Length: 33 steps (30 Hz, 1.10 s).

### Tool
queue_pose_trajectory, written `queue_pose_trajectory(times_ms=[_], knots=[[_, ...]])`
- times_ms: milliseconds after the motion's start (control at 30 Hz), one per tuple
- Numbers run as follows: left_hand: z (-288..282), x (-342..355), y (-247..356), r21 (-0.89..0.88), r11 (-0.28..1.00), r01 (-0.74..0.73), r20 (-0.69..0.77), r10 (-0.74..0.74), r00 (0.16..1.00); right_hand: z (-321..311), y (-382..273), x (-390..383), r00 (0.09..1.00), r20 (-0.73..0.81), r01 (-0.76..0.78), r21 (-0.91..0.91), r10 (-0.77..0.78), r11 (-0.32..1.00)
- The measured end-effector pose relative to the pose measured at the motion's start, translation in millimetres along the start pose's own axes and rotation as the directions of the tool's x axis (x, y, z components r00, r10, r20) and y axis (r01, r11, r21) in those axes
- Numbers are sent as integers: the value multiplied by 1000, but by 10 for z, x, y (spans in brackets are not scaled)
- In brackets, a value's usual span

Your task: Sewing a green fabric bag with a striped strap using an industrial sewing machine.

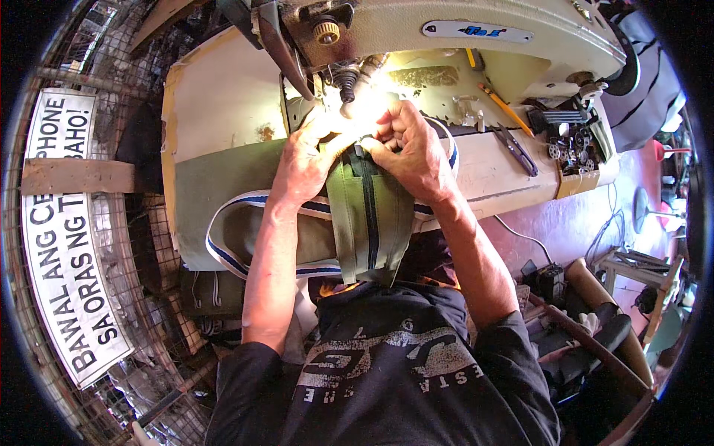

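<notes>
An olive green fabric bag [349, 215] with a dark zipper [369, 212] down its middle lies between my forearms. My left hand [306, 160] is closed, thumb and fingers pinching the bag's far end left of the zipper. On the other side of the zipper end, my right hand [413, 149] pinches the same end with bent fingers. Strong lamp glare washes out the fingertips. A white strap with a blue stripe [225, 249] loops around the bag. Just beyond my hands stands a beige sewing machine [387, 37]; its needle area is lost in the glare.
On the table's right side lie thread snips [517, 151], an orange pencil-like tool [506, 108] and a small box of bobbins [576, 152]. Green fabric [208, 193] covers the table's left. A wire mesh [160, 297] with a white sign [74, 230] rises at the left.
</notes>
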<state>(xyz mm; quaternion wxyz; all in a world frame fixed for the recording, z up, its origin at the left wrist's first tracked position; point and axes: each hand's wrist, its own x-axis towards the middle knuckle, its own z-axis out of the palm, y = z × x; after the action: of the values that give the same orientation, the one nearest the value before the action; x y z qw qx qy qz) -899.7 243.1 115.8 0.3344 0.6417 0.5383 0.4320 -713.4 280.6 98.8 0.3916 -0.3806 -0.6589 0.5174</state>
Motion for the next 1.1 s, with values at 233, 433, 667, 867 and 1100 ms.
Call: queue_pose_trajectory(times_ms=[233, 433, 667, 867, 1100], knots=[[-3, -3, -10, 3, 1000, -25, -11, 25, 1000, 11, 19, 24, 1000, 8, 27, 112, -28, 993], [-7, 1, -13, 24, 1000, 19, -16, -19, 1000, -4, 23, 26, 1000, 26, -11, 128, 8, 992], [9, -9, -4, 38, 998, 41, -35, -40, 999, -4, -3, 27, 1000, 24, -10, 108, 7, 994], [3, -2, -4, 61, 998, -10, -20, 11, 1000, -3, -62, 22, 999, 28, -33, 95, 30, 995], [5, -7, 18, 164, 981, -105, 22, 102, 994, -3, -35, 23, 1000, 15, -15, -12, 15, 1000]])
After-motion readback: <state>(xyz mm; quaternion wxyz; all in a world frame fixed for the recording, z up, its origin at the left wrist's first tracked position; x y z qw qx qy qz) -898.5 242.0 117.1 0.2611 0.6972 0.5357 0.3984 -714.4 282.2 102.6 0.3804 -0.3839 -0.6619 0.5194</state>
